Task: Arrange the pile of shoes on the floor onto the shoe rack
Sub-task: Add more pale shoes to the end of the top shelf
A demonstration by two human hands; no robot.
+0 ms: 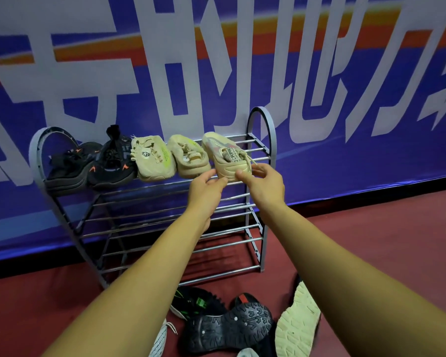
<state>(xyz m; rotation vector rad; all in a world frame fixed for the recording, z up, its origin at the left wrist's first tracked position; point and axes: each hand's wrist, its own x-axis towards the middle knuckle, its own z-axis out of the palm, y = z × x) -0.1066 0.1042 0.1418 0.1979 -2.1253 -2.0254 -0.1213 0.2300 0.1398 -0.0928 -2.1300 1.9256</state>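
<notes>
The beige shoe (224, 153) carried a strap across its tongue printed with the letters "CAPR" — the remainder of the line was too small to read. It lay on the top tier of the shoe rack (264, 140), long axis running across the rails, toe end at the grip and heel away toward the banner (345, 150). The left hand (206, 191) pinched the sole edge at the toe between thumb and forefinger. The right hand (264, 185) grasped the same end — thumb on the ridged sole, fingers curled behind near the laces. Left of the grip sat a second beige shoe (191, 158), then a third beige shoe (152, 161) with an illegible hexagonal badge, then two black shoes (108, 161) with orange marks. Beyond the grip, the banner showed large white characters, 的 and 地 among them. Below the grip, on the floor (371, 240), lay a black sole-up shoe (229, 325) and a cream-soled shoe (298, 320).
</notes>
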